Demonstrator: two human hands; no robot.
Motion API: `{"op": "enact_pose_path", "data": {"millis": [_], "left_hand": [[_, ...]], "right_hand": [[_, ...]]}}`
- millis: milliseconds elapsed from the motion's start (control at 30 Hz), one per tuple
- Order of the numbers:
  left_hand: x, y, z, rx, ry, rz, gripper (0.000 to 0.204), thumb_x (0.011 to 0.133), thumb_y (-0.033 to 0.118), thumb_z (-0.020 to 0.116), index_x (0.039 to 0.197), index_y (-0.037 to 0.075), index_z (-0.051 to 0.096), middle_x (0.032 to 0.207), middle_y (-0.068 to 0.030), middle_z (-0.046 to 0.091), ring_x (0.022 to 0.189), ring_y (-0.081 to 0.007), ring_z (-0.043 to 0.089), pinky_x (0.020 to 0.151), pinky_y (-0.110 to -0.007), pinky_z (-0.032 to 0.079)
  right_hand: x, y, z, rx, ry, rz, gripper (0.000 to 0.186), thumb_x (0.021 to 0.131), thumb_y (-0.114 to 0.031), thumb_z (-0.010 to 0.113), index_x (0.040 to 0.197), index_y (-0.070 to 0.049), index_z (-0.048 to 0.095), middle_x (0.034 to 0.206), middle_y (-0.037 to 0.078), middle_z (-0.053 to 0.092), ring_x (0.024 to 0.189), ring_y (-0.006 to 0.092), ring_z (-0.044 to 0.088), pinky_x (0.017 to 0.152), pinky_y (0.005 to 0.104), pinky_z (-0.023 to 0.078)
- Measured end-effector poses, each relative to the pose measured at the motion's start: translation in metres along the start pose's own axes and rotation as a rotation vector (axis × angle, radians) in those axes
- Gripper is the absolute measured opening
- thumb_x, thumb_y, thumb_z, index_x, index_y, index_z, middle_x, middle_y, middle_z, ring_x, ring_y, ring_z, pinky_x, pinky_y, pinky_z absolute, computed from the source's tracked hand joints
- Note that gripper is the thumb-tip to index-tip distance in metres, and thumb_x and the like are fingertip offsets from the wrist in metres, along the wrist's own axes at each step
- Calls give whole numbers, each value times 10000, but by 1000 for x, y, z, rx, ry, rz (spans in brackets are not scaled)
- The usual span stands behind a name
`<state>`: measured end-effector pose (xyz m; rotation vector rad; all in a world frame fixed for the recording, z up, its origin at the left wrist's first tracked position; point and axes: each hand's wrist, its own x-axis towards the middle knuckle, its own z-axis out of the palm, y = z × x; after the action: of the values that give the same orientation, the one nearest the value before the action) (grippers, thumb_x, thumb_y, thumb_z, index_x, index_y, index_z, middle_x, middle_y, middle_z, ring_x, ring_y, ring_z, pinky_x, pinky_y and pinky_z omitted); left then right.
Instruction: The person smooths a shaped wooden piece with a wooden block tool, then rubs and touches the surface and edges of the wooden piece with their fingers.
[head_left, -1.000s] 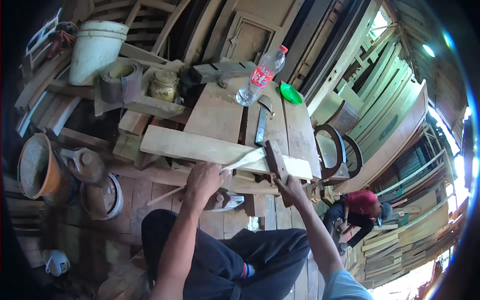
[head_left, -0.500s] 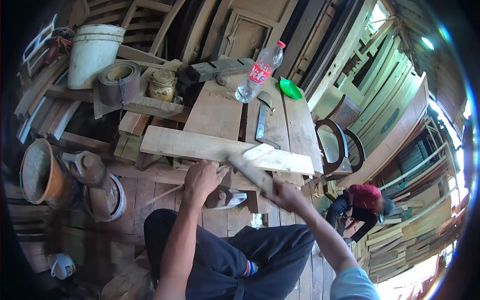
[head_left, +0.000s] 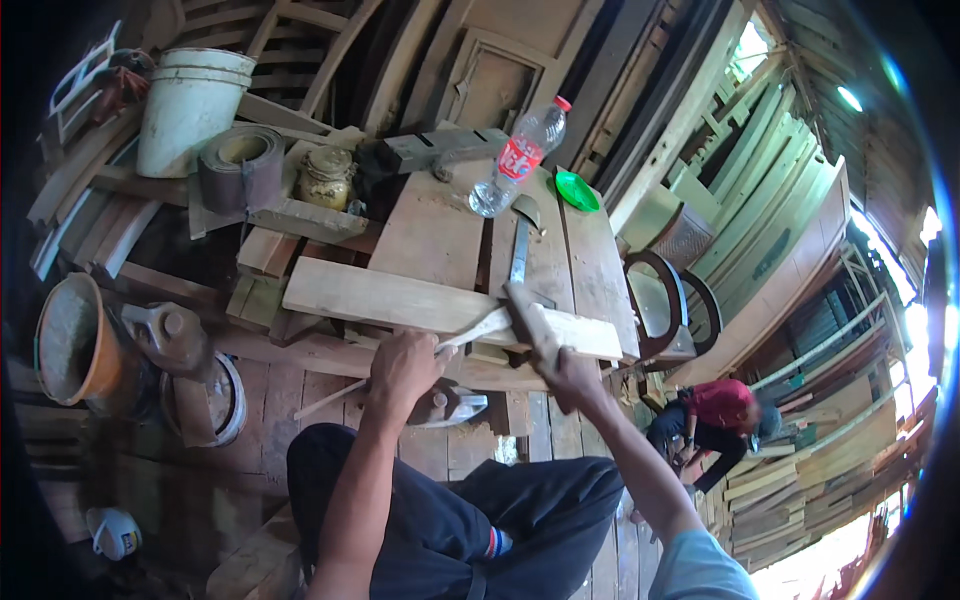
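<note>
A long pale wooden plank [head_left: 400,300] lies across the front of a rough wooden workbench [head_left: 435,225]. My left hand [head_left: 405,365] is closed around a thin light stick [head_left: 470,332] that reaches up to the plank's near edge. My right hand [head_left: 572,378] grips a wooden mallet [head_left: 530,325], its head resting against the stick's tip at the plank. My dark trousers fill the lower middle.
On the bench stand a plastic bottle [head_left: 518,158], a green lid [head_left: 577,192] and a metal blade [head_left: 519,255]. A white bucket [head_left: 190,105], a sandpaper roll [head_left: 240,170], a jar [head_left: 325,178] and an orange bucket [head_left: 70,340] sit left. A person in red [head_left: 715,415] crouches at right.
The mallet in my right hand has swung from over the plank's right end down toward me, then back up against the stick. My left hand has stayed on the stick.
</note>
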<state>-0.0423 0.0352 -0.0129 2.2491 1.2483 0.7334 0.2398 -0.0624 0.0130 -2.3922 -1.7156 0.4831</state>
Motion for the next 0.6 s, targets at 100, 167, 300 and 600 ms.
{"op": "enact_pose_path", "data": {"millis": [100, 167, 300, 600], "left_hand": [[0, -2, -5, -3, -58, -53, 338, 855, 350, 663, 833, 17, 723, 780, -208, 686, 747, -354, 686, 705, -441, 548], [-3, -4, -3, -6, -68, -45, 339, 846, 347, 671, 835, 12, 722, 773, -205, 687, 754, -352, 690, 698, -440, 549], [-4, 5, -12, 29, -13, -48, 351, 854, 371, 668, 825, 25, 725, 749, -208, 681, 742, -344, 689, 694, -443, 548], [-6, -1, -5, -12, -10, 4, 402, 859, 413, 661, 783, 21, 702, 754, -211, 661, 733, -383, 657, 681, -476, 508]], "right_hand": [[-37, -22, 15, -199, -98, -345, 638, 870, -532, 582, 1137, 46, 551, 969, 313, 649, 915, 455, 646, 813, 477, 499], [-26, -25, -1, -136, -94, -208, 606, 882, -519, 575, 1142, 28, 550, 965, 275, 665, 838, 426, 664, 767, 489, 498], [-6, 6, -13, -586, -96, -320, 660, 890, -464, 596, 1243, 79, 471, 963, 356, 625, 932, 441, 638, 801, 487, 479], [-15, -32, -30, 73, -52, 153, 636, 883, -514, 584, 1057, 96, 532, 722, 245, 638, 705, 339, 685, 678, 451, 529]]}}
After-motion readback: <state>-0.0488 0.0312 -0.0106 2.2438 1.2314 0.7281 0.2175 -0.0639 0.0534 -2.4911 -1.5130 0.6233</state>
